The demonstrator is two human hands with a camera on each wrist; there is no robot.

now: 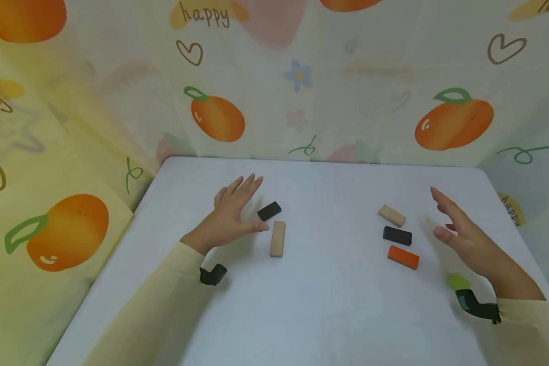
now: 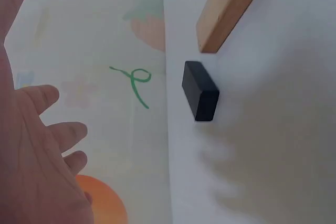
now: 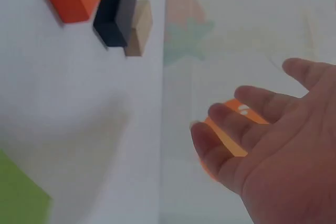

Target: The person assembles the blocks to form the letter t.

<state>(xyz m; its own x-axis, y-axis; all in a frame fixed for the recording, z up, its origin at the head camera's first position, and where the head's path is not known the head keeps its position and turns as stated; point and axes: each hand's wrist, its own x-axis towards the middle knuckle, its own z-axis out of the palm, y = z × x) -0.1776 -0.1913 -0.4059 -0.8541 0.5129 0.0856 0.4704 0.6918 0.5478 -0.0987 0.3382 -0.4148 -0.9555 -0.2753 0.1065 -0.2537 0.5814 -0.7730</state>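
Note:
My left hand (image 1: 231,216) is raised over the left of the table, fingers spread and holding nothing. Just right of it lie a black block (image 1: 269,211) and a longer plain wooden block (image 1: 277,239); the thumb overlaps the gap between them in the head view. On the right side, my right hand (image 1: 468,241) hovers with fingers extended and nothing in its grasp. To its left, a small wooden block (image 1: 392,215), a black block (image 1: 397,235) and an orange block (image 1: 403,257) lie in a loose column. A green block (image 1: 459,281) sits below the right hand, partly hidden by the wrist camera.
The white table (image 1: 329,305) has its far edge against a patterned curtain (image 1: 265,76) printed with oranges and hearts. Another patterned cloth (image 1: 9,305) hangs along the left edge. Black wrist-camera mounts stick out beneath both wrists.

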